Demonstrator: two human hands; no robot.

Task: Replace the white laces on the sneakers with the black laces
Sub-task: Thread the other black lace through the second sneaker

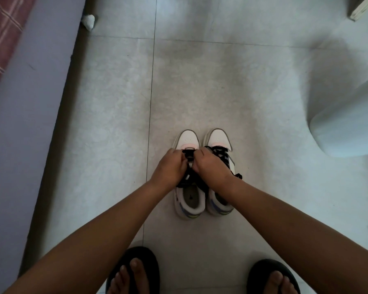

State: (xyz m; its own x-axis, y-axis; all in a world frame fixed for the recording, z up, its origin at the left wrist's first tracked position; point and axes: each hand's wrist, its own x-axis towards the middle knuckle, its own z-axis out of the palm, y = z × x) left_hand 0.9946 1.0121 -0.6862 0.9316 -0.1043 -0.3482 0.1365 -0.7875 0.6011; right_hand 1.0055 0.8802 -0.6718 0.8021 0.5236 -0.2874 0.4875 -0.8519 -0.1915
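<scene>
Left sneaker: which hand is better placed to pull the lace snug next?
Probably either: the left hand and right hand both pinch the black lace over the left sneaker. The left has a slight edge: the right arm reaches across the laced right sneaker.

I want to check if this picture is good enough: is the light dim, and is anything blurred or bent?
Head view: dim, flat light, soft shadows on the floor; wide-angle bending at the edges; hands and sneakers slightly soft, lace detail hard to read; no glare.
</scene>
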